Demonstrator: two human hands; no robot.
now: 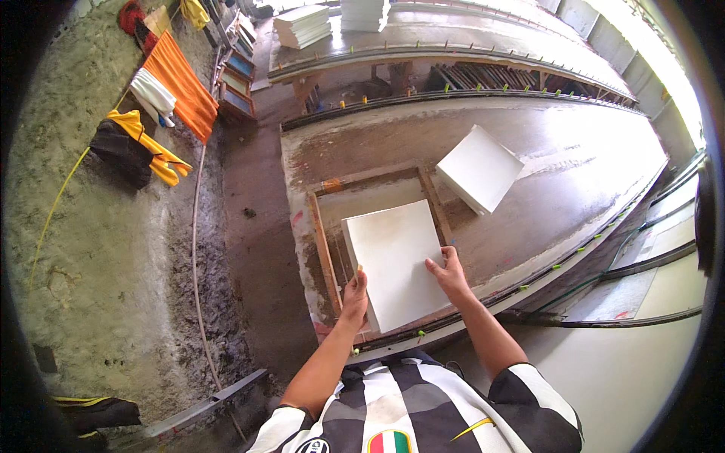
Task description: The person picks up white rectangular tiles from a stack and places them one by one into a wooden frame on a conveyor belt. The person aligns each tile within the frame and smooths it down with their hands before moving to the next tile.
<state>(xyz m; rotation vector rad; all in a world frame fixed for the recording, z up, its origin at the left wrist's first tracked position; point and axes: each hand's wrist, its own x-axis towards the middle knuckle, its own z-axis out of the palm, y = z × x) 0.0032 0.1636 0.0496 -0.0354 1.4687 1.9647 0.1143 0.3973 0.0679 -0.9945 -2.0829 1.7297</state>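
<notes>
A thick stack of white sheets [399,264] is between my two hands, over a wooden frame [326,253] that lies on the long table. My left hand [355,300] grips the stack's left edge near its lower corner. On the opposite edge, my right hand [448,276] is closed with its thumb on top; its other fingers are partly hidden. Whether the stack rests on the frame or is held just above it, I cannot tell. Farther right on the table sits a second white stack [482,167], turned at an angle.
Small green clips line the edges of the long table [559,143]. Behind it stands another table [423,34] bearing white stacks [303,26], with dark frames [491,78] stored beneath. Clothes, including an orange cloth [180,83], hang along the rough wall at left.
</notes>
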